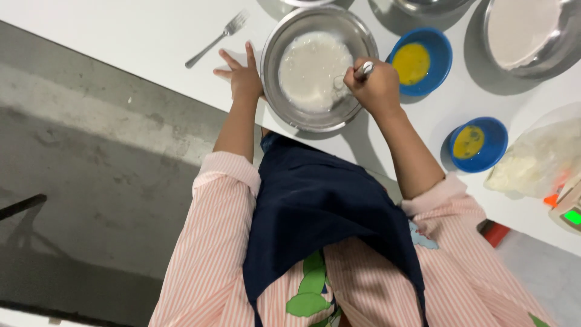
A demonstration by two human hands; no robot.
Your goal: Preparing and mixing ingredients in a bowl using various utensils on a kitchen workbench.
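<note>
A steel mixing bowl (284, 36) of pale white batter (311, 69) stands on the white table (151, 30). My right hand (378, 88) is closed around the metal handle of a whisk (363, 69) whose wires dip into the batter at the bowl's right side. My left hand (242, 75) lies flat on the table with fingers spread, touching the bowl's left rim. Both forearms are bare below pink striped sleeves, and a dark blue apron hangs down in front of me.
A fork (218, 37) lies on the table left of the bowl. Two blue bowls of yellow beaten egg (417, 60) (478, 142) stand to the right. Beyond are a large steel bowl (532, 36), a clear bag of white flour (538, 160) and a scale (569, 212).
</note>
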